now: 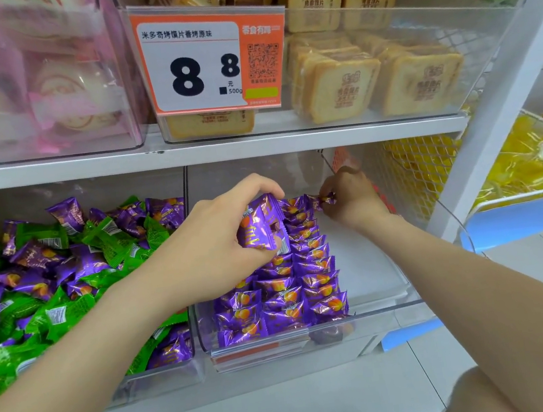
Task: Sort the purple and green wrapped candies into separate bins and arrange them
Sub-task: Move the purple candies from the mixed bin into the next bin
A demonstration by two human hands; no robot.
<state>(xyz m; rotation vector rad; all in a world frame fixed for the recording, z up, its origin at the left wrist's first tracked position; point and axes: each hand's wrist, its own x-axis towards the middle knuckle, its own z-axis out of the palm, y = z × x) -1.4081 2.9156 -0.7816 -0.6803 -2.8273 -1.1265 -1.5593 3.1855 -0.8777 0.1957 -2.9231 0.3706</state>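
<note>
My left hand point(220, 243) gripped a clutch of purple candies point(262, 227) over the right bin point(381, 319); my right hand point(348, 195) pinched one candy point(323, 200) at the far end of the rows point(295, 292), which hugged the bin's left wall, white floor showing across its right half. The left bin point(168, 378) held green candies point(59, 313) mixed with purple; the tag point(206, 62) above read 8.8 元, 500g.

Several purple candies point(262, 229) are gripped by the left hand point(220, 243) above rows point(295, 292) laid in the right bin point(368, 272). One purple candy point(324, 200) is pinched by the right hand point(350, 195) at the rows' far end.
</note>
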